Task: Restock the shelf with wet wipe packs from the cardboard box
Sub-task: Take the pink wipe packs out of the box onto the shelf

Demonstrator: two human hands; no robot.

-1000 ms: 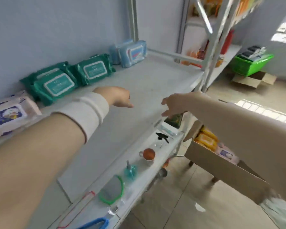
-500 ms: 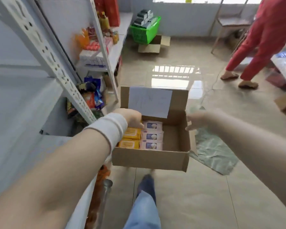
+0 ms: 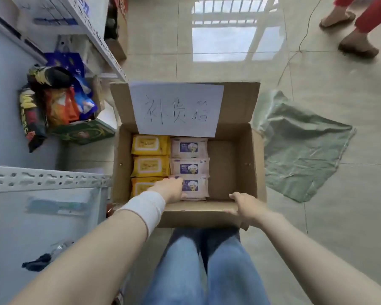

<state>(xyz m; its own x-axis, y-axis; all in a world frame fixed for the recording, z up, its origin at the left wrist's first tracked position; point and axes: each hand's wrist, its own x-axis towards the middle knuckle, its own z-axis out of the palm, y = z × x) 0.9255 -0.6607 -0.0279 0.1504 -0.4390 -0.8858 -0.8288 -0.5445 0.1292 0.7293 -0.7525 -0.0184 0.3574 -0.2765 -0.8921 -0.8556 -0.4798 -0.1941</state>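
Observation:
An open cardboard box (image 3: 254, 164) stands on the floor in front of my knees, a handwritten paper sheet (image 3: 176, 108) taped to its far flap. Inside, three yellow wet wipe packs (image 3: 150, 145) fill the left column and three white packs (image 3: 189, 147) the middle; the right part shows bare cardboard. My left hand (image 3: 171, 189), a white band on its wrist, is down in the box with its fingers curled over the left edge of the nearest white pack (image 3: 196, 187). My right hand (image 3: 244, 205) grips the box's near wall.
The white metal shelf (image 3: 42, 179) runs along the left, with snack bags (image 3: 53, 102) on a lower level. A green sack (image 3: 299, 148) lies on the tiled floor right of the box. Another person's feet (image 3: 356, 42) stand at the top right.
My view swung from the shelf down to the box. My left hand went from above the shelf into the box onto the near white pack; my right hand took hold of the box's near wall.

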